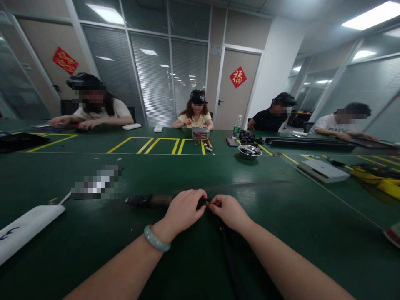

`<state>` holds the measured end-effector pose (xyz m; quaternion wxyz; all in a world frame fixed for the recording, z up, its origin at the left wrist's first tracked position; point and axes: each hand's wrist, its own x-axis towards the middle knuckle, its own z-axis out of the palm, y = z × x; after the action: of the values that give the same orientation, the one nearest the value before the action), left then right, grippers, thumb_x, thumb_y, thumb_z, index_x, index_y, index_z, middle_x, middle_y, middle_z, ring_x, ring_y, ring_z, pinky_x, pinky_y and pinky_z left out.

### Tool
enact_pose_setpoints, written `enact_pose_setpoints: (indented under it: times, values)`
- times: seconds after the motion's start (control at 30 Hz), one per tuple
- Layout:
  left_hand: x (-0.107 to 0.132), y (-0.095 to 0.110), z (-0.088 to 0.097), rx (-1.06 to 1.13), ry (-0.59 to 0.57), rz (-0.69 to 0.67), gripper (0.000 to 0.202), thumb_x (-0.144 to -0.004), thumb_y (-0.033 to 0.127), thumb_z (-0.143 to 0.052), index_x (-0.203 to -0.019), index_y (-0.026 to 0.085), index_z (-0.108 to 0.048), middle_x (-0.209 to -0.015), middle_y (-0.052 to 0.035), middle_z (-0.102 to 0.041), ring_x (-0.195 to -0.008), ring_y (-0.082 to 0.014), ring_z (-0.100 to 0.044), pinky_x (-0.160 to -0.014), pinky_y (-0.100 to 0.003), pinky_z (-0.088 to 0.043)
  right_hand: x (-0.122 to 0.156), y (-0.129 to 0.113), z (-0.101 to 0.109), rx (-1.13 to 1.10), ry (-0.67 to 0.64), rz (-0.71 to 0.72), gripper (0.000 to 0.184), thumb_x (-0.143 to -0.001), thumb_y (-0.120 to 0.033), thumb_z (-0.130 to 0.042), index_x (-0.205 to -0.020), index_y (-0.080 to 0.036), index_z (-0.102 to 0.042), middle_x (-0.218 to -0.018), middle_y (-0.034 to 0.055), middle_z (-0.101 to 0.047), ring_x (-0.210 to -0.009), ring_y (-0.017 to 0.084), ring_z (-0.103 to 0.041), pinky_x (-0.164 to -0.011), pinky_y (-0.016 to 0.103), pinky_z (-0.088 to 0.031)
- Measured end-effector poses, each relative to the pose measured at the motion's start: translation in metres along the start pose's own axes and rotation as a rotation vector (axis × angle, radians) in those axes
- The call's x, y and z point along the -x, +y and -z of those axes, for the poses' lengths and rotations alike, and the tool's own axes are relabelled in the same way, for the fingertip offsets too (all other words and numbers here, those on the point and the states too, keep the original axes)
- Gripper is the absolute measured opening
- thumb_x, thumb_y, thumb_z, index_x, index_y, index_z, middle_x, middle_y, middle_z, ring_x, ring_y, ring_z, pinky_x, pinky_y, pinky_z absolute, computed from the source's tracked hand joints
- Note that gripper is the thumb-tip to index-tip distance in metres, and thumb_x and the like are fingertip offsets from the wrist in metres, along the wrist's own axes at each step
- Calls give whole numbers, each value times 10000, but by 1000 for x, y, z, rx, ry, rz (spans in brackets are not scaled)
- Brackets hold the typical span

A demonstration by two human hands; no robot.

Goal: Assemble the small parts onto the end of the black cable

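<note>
Bowl (pixel 249 156), metal and round, stands across the table (pixel 281 187) and holds small pieces, dark and silvery, too small to tell apart; just behind it are a heap of dark parts (pixel 248 137) and a clear bottle (pixel 237 127) with a green label, standing upright. Left of these, in front of 1 of the 4 people on the far side, sits a grey box (pixel 200 133), with red and yellow wires (pixel 202 138) at its front; its inside cannot be seen. Nearer, on the table in front of the wearer, lies the tool (pixel 161 201), long and dark, its long axis running left to right, almost level, with its narrow metal tip pointing left. The left hand (pixel 186 208) is curled over its right part, thumb and fingers closed around it. At that right end the right hand (pixel 229 213) has thumb and forefinger pinched on a small metal bit (pixel 207 203), blurred in detail, so that the 2 hands almost meet. From below the right hand a dark strip (pixel 227 254) runs toward the wearer, roughly across the tool's line.
</note>
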<state>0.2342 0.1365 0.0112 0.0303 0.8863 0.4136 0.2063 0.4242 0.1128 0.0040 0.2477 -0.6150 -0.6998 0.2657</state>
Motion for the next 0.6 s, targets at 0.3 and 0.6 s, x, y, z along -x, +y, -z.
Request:
enact_pose_setpoints:
  times: [0.3,0.6]
  values:
    - [0,2,3,-1,-18,-20,178,-876,305,-567,-1040,239,-554,-979,-21,-624,-928,-201,-581,-810,-330,-427,1,-3,2,4,-6,-15,173,-847,-333,-596,-827,-195,-700,-772,7,-701,-660,122,-596,-563,215,-354]
    - [-1,1,2,-1,-28,-53,125,-876,252,-548,-997,237,-577,-984,-10,-627,-929,-190,-580,-821,-330,-430,0,1,0,3,-6,-3,172,-847,-333,-590,-835,-202,-701,-763,4,-697,-648,120,-586,-563,215,-356]
